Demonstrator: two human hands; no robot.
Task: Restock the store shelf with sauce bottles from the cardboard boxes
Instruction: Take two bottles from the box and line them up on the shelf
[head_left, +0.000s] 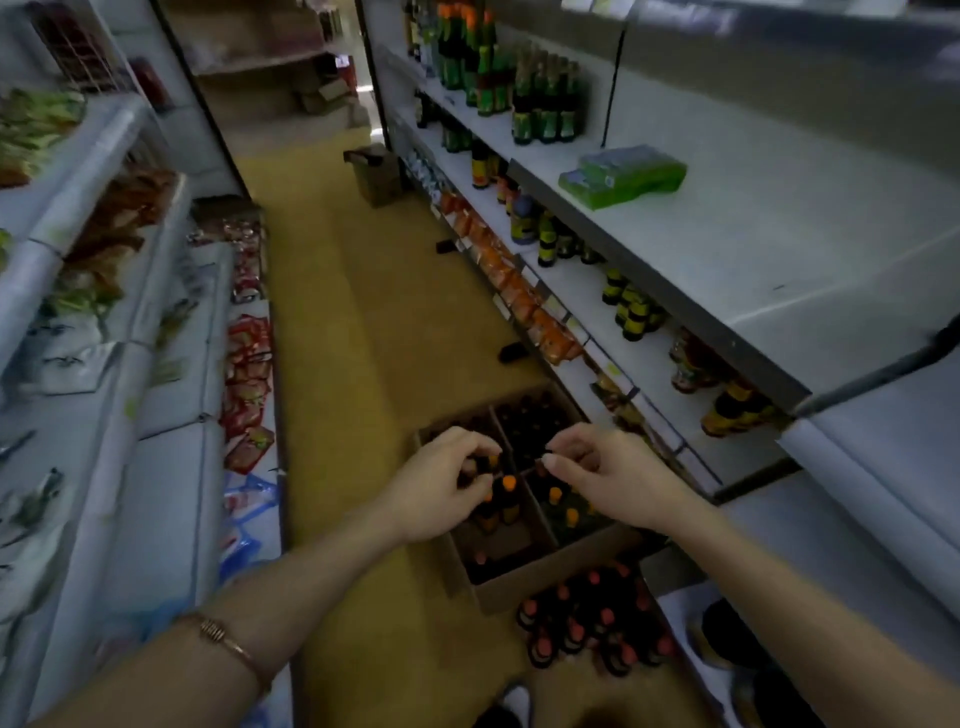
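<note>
- While both hands reach into the cardboard box (519, 587) on the floor, this looks like the pick-up step.
- Left hand (441, 483) pinches an orange-capped sauce bottle (491, 462) inside the box.
- Right hand (597, 467) has curled fingers over the box; its hold I cannot tell.
- Next: lift the bottles to the shelf (727, 249) above the box.

A cardboard box (511, 587) sits on the floor (374, 312) in the aisle, bottles (506, 499) inside it. More bottles (587, 623) stand just behind it, nearer the camera. The shelf (727, 244) runs along the right.
</note>
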